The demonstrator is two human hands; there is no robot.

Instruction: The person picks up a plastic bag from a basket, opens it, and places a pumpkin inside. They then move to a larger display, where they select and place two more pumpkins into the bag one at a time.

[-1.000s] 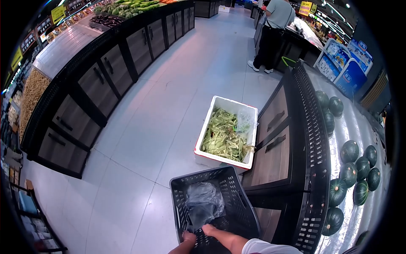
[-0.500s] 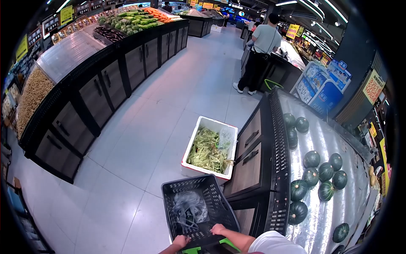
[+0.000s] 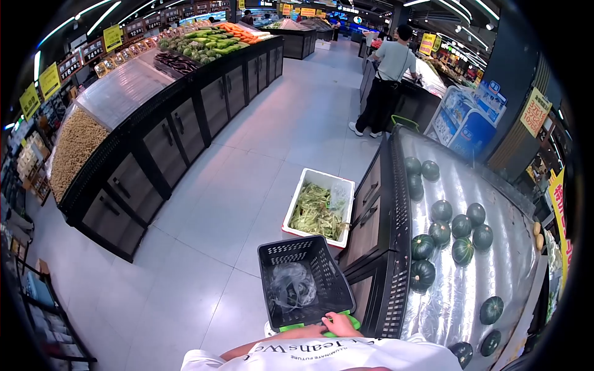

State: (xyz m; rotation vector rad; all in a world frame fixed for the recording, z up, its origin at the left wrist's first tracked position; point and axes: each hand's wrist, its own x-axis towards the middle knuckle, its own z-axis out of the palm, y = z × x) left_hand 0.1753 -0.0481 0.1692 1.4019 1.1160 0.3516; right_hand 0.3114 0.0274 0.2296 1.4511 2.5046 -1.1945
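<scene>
Hands at the basket's [image 3: 331, 281] green handle [image 3: 354, 322]
Right hand [image 3: 341, 326] half-curled, hold unclear; left hand [image 3: 311, 332] can't be told; centred grips keep balance.

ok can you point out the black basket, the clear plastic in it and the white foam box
black basket [image 3: 327, 275]: head view, perforated right wall
clear plastic [image 3: 294, 285]: head view, middle of the crumpled heap
white foam box [image 3: 318, 177]: head view, far wall near the rim

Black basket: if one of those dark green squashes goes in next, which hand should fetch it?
Probably the right hand: the dark green squashes lie on the right, while the left forearm slants across the body towards the basket's near edge.
</scene>
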